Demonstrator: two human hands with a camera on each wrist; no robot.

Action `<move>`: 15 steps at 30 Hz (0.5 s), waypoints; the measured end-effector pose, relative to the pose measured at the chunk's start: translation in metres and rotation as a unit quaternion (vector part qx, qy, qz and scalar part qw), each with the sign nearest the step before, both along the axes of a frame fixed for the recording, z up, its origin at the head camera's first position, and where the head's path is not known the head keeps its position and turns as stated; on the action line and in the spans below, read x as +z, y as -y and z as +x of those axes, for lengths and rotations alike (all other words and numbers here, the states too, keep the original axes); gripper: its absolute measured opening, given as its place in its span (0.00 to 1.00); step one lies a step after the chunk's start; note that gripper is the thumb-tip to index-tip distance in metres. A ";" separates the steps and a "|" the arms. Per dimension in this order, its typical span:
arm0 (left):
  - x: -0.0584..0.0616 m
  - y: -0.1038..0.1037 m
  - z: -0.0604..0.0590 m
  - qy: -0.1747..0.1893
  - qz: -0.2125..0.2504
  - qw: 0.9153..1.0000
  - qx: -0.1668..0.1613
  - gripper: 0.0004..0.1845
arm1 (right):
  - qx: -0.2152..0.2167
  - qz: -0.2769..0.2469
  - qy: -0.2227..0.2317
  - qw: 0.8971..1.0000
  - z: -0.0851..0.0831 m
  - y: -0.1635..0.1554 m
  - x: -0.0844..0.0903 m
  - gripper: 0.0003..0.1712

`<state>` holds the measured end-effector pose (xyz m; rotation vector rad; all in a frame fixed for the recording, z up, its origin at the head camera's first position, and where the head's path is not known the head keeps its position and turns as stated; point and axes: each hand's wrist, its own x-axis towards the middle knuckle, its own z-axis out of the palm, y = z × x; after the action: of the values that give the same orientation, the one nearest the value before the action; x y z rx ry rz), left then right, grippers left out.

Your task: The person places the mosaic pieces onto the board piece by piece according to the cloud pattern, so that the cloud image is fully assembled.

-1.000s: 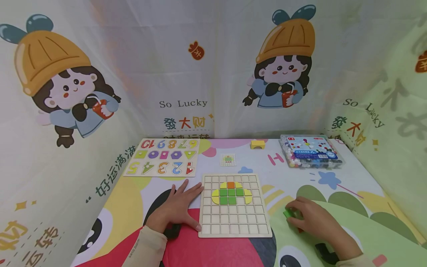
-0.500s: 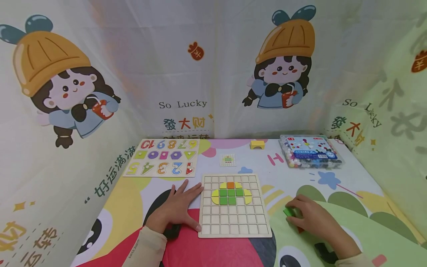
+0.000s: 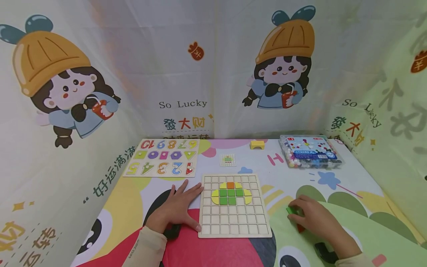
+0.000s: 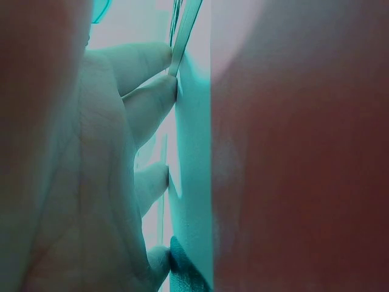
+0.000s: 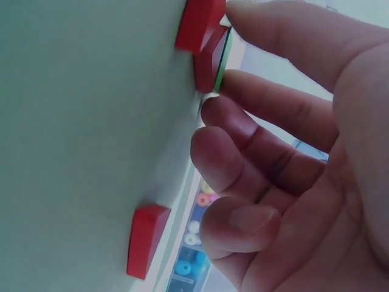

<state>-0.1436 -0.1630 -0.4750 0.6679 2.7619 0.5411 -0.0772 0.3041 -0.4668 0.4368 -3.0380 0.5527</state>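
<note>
A wooden grid board (image 3: 233, 219) lies on the table in the head view. Near its top sit several green square tiles (image 3: 231, 192), an orange tile (image 3: 231, 185) and several rounded yellow tiles (image 3: 216, 197). My left hand (image 3: 176, 207) rests with fingers spread, its fingertips at the board's left edge. Right of the board, my right hand (image 3: 313, 218) pinches a green tile (image 3: 291, 210) between thumb and index finger. Red triangular blocks (image 5: 200, 24) lie close by the fingertips in the right wrist view, another red block (image 5: 148, 240) farther off; the hand hides part of this group.
Behind the grid board lies a small pattern card (image 3: 228, 160). A number and shape puzzle board (image 3: 160, 174) is at back left. A yellow arch block (image 3: 257, 144) and a clear box of beads (image 3: 311, 150) stand at the back. Printed curtains (image 3: 213, 74) enclose the table.
My right hand has shifted slightly right with the green tile, and more of a red block shows beneath it. My left hand and the grid board have stayed in place.
</note>
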 end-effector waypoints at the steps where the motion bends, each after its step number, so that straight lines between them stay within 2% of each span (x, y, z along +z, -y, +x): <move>1: 0.000 0.000 0.000 0.000 0.001 1.000 0.000 0.70 | -0.004 0.002 0.002 1.000 0.000 0.000 0.000 0.16; 5: -0.001 0.000 0.000 -0.001 0.004 1.000 0.000 0.69 | -0.016 0.012 0.009 1.000 -0.002 -0.003 0.001 0.14; 9: -0.002 0.000 0.000 0.000 0.005 1.000 0.000 0.70 | -0.010 0.009 0.014 1.000 -0.003 -0.007 0.002 0.11; 15: -0.003 0.000 0.000 -0.001 -0.001 1.000 0.003 0.70 | -0.001 0.005 0.029 1.000 -0.003 -0.009 0.004 0.15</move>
<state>-0.1438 -0.1626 -0.4779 0.6608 2.7677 0.5398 -0.0803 0.3130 -0.4629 0.4261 -3.0977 0.5617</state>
